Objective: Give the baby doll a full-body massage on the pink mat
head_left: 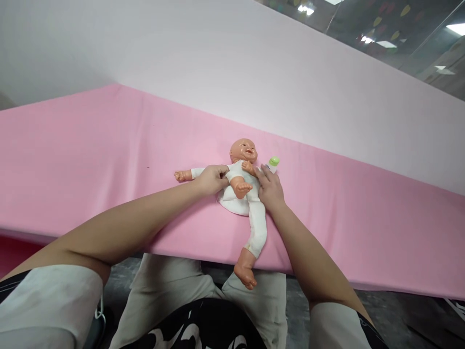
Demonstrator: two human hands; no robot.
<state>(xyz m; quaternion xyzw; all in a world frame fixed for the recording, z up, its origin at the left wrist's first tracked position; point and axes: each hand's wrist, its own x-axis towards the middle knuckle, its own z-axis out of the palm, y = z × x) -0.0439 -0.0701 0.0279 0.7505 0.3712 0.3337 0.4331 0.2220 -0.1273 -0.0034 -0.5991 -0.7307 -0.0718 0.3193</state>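
A baby doll (257,218) with a white cloth body lies on its back on the pink cloth, head away from me. One leg is bent up, its foot over the belly; the other hangs past the near edge. My left hand (212,180) is closed on the doll's side by the bent leg, fingertips partly hidden. My right hand (271,190) grips the doll's other side, fingers pressed near its folded arm. Under the doll's hip shows a white padded piece (234,207). A small bottle with a green cap (274,160) is just beyond my right fingers, its lower part hidden.
The pink cloth (174,131) covers a long table that runs along a pale wall (203,58). A glass panel (392,39) with light reflections is at the upper right. My lap (170,281) is close against the table's near edge.
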